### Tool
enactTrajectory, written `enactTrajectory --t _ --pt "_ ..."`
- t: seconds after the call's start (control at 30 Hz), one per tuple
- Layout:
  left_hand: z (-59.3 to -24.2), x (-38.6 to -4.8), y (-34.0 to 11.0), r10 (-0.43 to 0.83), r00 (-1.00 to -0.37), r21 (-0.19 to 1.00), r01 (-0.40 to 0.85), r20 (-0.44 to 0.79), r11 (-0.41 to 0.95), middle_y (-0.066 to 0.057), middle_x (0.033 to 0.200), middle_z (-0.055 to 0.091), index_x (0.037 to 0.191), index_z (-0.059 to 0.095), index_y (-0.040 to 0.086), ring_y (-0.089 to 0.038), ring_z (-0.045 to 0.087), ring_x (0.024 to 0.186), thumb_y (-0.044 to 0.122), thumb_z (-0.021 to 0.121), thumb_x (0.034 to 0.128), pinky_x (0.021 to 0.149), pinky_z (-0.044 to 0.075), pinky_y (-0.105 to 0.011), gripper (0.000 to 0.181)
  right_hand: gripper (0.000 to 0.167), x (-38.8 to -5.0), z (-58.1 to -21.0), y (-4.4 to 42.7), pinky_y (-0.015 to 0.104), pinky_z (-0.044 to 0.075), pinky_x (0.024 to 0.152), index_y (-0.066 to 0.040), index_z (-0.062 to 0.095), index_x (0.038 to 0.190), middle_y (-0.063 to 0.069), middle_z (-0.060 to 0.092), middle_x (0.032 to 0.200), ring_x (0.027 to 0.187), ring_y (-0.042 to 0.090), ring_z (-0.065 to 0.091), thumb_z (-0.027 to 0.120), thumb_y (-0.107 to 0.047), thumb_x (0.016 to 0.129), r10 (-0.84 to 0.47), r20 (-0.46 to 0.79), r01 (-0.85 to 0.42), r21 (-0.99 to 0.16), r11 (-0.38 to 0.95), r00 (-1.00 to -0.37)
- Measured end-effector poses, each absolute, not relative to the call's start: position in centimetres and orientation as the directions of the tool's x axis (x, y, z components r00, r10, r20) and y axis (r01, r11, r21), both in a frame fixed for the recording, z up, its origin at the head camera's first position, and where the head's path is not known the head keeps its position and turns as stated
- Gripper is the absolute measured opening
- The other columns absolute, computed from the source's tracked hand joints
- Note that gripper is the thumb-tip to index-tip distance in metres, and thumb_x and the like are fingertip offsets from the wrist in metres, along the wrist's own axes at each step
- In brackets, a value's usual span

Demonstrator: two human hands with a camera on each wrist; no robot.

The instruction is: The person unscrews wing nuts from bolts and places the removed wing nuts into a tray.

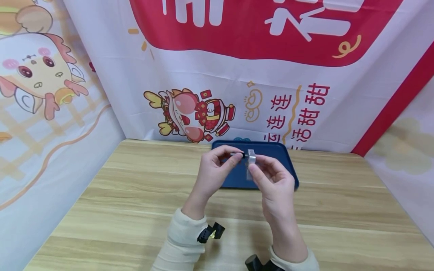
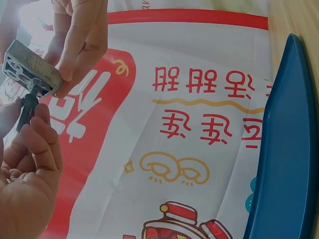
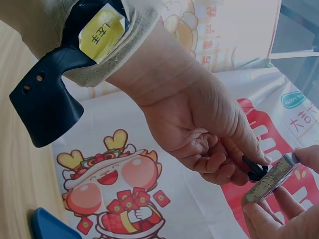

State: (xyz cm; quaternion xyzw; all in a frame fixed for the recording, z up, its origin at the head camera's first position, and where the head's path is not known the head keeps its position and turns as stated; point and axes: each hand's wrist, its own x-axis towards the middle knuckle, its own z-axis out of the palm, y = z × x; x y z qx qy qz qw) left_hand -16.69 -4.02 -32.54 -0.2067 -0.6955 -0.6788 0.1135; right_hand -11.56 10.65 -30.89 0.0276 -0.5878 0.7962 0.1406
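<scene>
Over the tray, both hands meet in the head view. The left hand [image 1: 214, 170] pinches a small black piece [image 2: 28, 110] between thumb and fingers; a thin metal stem runs from it to the silver block. The right hand [image 1: 277, 184] grips this short aluminium profile block [image 1: 251, 156] by its edges, thumb on one side, fingers on the other. Cut-out shapes show on the block's end face [image 2: 22, 74] in the left wrist view. From the right wrist, the black piece [image 3: 255, 169] sits against the block [image 3: 271, 179]; whether the stem enters it is hard to tell.
Behind and below the hands lies a dark blue tray [image 1: 274, 151] on the wood-grain table [image 1: 135, 180]. A printed cloth [image 1: 203, 67] hangs along the table's back edge, with more cloth on both sides. Black camera mounts [image 1: 211, 232] sit on the wrists.
</scene>
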Motion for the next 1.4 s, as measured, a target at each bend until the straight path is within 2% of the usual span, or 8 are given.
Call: enactTrajectory --t 0.23,0.47,0.57,0.67,0.8,0.97,1.13,1.4 --pt "-32.5 -16.7 -3.9 0.127 -0.913 0.922 0.385 0.387 -0.036 -0.014 0.088 0.068 0.104 0.072 0.003 -0.016 0.054 0.072 0.016 0.062 0.0985 0.064 0.047 -0.021 0.017 0.017 -11.6 -31.0 10.6 0.020 0.057 0.073 -0.007 0.070 0.104 0.003 0.069 0.096 0.079 0.011 0.062 0.066 0.003 0.092 0.190 0.195 -0.242 -0.931 -0.272 -0.962" --pt "-32.5 -16.9 -4.0 0.145 -0.917 0.928 0.372 0.372 -0.029 -0.014 0.098 0.069 0.110 0.070 0.003 -0.015 0.060 0.083 0.018 0.059 0.1004 0.071 0.052 -0.025 0.021 0.015 -11.7 -30.9 10.6 0.021 0.058 0.074 -0.009 0.070 0.103 0.002 0.068 0.096 0.080 0.010 0.062 0.065 0.001 0.093 0.198 0.171 -0.224 -0.931 -0.289 -0.965" --pt "-32.4 -16.8 -4.4 0.139 -0.887 0.891 0.450 0.440 0.053 -0.008 0.107 0.069 0.116 0.068 0.010 -0.015 0.060 0.093 0.019 0.066 0.0964 0.069 0.050 -0.025 0.022 0.014 -11.7 -30.8 10.7 0.023 0.058 0.077 -0.011 0.070 0.104 0.002 0.068 0.097 0.083 0.011 0.062 0.065 -0.002 0.093 0.204 0.157 -0.214 -0.931 -0.297 -0.966" --pt "-32.5 -16.7 -4.8 0.153 -0.830 0.818 0.557 0.537 0.146 -0.003 0.113 0.068 0.122 0.066 0.016 -0.018 0.058 0.100 0.015 0.073 0.0905 0.068 0.047 -0.026 0.032 0.014 -11.7 -30.8 10.8 0.026 0.058 0.081 -0.012 0.070 0.105 0.002 0.068 0.101 0.087 0.012 0.062 0.065 -0.004 0.094 0.206 0.146 -0.203 -0.934 -0.293 -0.968" --pt "-32.5 -16.7 -5.1 0.208 -0.738 0.713 0.674 0.641 0.193 -0.002 0.120 0.065 0.126 0.063 0.015 -0.025 0.058 0.103 0.009 0.076 0.0871 0.069 0.048 -0.027 0.041 0.014 -11.7 -30.8 11.0 0.028 0.058 0.085 -0.012 0.069 0.106 0.003 0.067 0.102 0.090 0.013 0.063 0.065 -0.005 0.095 0.206 0.139 -0.197 -0.936 -0.292 -0.969" --pt "-32.5 -16.7 -4.8 0.252 -0.668 0.623 0.744 0.700 0.241 -0.002 0.124 0.062 0.125 0.064 0.014 -0.017 0.055 0.103 0.007 0.075 0.0876 0.067 0.047 -0.025 0.039 0.013 -11.7 -30.9 11.0 0.029 0.058 0.085 -0.012 0.069 0.105 0.003 0.067 0.102 0.091 0.014 0.064 0.064 -0.004 0.095 0.208 0.141 -0.201 -0.933 -0.300 -0.968" --pt "-32.6 -16.8 -4.4 0.235 -0.644 0.587 0.763 0.728 0.271 -0.003 0.122 0.063 0.122 0.066 0.013 -0.015 0.055 0.100 0.006 0.074 0.0881 0.064 0.047 -0.025 0.035 0.014 -11.6 -30.8 11.1 0.029 0.058 0.085 -0.012 0.069 0.105 0.003 0.067 0.102 0.090 0.013 0.063 0.064 -0.004 0.095 0.207 0.143 -0.202 -0.932 -0.300 -0.968" --pt "-32.6 -16.7 -4.2 0.194 -0.677 0.632 0.734 0.710 0.247 -0.003 0.113 0.066 0.115 0.070 0.012 -0.019 0.056 0.095 0.010 0.071 0.0911 0.060 0.048 -0.032 0.024 0.014 -11.6 -30.8 11.0 0.028 0.058 0.084 -0.012 0.070 0.104 0.003 0.066 0.102 0.088 0.013 0.061 0.065 -0.004 0.094 0.200 0.144 -0.199 -0.936 -0.292 -0.969"
